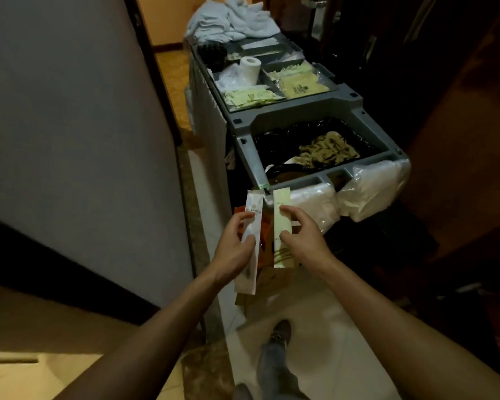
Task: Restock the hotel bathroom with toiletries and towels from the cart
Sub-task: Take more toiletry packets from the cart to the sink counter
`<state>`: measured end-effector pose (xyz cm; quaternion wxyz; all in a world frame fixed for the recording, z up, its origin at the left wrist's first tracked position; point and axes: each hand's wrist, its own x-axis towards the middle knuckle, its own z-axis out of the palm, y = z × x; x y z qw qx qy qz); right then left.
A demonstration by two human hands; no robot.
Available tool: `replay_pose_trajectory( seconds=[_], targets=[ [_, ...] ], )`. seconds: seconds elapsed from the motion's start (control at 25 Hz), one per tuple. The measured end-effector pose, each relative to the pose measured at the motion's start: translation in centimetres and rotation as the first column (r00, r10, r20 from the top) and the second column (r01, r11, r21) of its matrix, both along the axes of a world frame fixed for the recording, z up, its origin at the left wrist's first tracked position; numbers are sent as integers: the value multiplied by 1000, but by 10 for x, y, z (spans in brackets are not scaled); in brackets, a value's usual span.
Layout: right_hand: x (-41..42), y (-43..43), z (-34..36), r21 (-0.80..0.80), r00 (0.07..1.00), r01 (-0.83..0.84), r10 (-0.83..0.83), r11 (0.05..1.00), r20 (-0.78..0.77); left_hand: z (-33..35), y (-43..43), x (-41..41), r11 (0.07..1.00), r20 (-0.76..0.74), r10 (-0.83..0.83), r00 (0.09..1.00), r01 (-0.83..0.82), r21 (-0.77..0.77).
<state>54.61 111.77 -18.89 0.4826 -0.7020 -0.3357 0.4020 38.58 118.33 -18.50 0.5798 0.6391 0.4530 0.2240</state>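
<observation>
White packet (254, 204) sits in my L hand (236, 249), thumb and fingers curled round its middle, long axis roughly upright. R hand (303, 239) pinches a cream packet (282, 202) from its right side, thumb low and forefinger high, other fingers loosely spread. Packets are side by side, just apart, both held in front of the near end of the grey cart (300, 111). On the cart: towels (231, 21) heaped at the far end, a roll (250, 69) standing in a tray compartment w/ pale sachets (250, 98) nearer me, and a crumpled rag (328, 150) in the black-lined bin (stuff under it too dark to tell). Wall (70, 111) to my left; shoe (282, 332) on the floor below.
</observation>
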Motion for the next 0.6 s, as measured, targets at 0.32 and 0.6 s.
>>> replay_pose_trajectory(
  seconds=[0.32,0.6],
  targets=[
    [-42,-42,18,40,995,-102,102,994,11,20,-53,-50,998,98,64,993,-61,-29],
    [-64,-52,11,57,950,-313,314,948,-7,22,-101,-75,955,72,297,952,-296,-20]
  ],
)
